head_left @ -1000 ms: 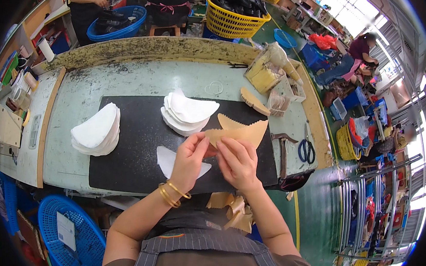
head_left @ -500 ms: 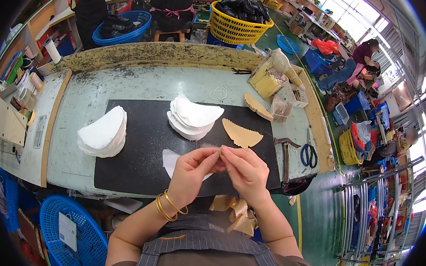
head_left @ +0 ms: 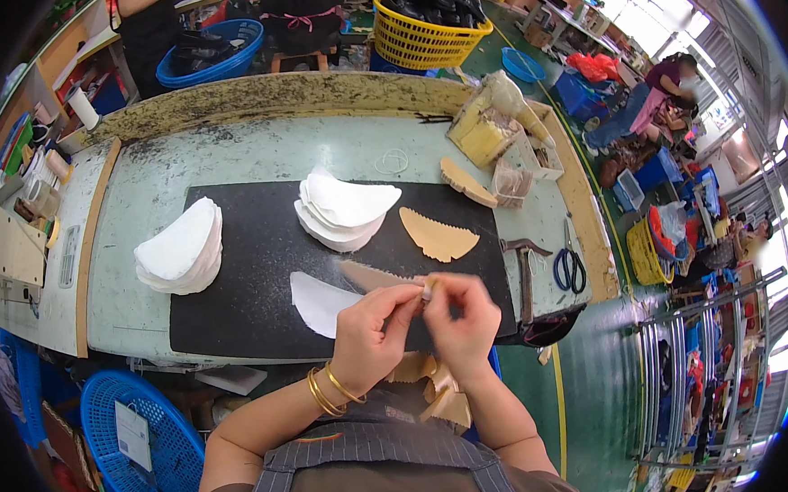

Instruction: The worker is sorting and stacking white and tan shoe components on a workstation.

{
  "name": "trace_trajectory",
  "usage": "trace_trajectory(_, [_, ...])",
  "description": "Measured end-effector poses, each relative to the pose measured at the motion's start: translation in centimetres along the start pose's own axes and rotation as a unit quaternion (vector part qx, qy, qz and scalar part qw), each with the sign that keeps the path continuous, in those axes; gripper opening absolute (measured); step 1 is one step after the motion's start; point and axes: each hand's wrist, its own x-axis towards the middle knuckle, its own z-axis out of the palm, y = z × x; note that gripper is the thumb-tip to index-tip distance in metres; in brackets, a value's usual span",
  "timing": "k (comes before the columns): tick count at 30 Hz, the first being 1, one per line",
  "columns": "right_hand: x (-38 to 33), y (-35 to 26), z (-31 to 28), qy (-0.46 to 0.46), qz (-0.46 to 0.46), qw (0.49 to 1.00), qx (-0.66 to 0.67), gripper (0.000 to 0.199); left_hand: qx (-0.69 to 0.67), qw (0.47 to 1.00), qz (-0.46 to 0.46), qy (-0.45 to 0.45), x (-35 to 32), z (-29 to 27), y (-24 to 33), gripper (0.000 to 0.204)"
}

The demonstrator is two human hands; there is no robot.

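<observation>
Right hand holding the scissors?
No, the scissors lie on the table, off to the right of the right hand and apart from it.

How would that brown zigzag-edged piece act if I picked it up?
The brown piece is probably light, because the left hand seems to pinch just one end. It may be fairly stiff, since its far end sticks out without obvious drooping.

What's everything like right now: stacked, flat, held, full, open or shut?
Left hand: pinching the brown piece
Right hand: curled, blurred, grip unclear
Brown piece: held up
Tan piece: flat on the black board
Single white piece: lying on the board
Left white pile: stacked
Middle white pile: stacked unevenly
Scissors: lying down, blades look shut
Hammer: lying down
Yellow basket: heaped with black items
</observation>
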Motion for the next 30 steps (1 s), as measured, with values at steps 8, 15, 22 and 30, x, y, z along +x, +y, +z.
trace_trajectory(8, [-2.4, 4.1, -3.0, -0.164, 0.515, 0.630, 0.557, 0.019, -0.597, 0.749, -0.281, -0.070, -0.1, -3.5, -1.0, 0.015])
trace_trajectory(15, [-4.3, 2.0, -8.5, -0.394, 0.280, 0.864, -0.140, 0.043, -0.289, 0.909, -0.298, -0.032, -1.5, -6.1, -0.5, 0.012])
trace_trajectory(22, [-3.3, 1.4, -3.1, -0.207, 0.321, 0.881, 0.279, 0.032, 0.101, 0.984, -0.005, -0.147, -0.3, -6.8, -2.0, 0.039])
trace_trajectory(30, [-2.1, 7.8, 6.2, -0.170, 0.233, 0.948, 0.136, 0.028, -0.056, 0.951, -0.292, -0.083, 0.6, -11.6, -9.5, 0.030])
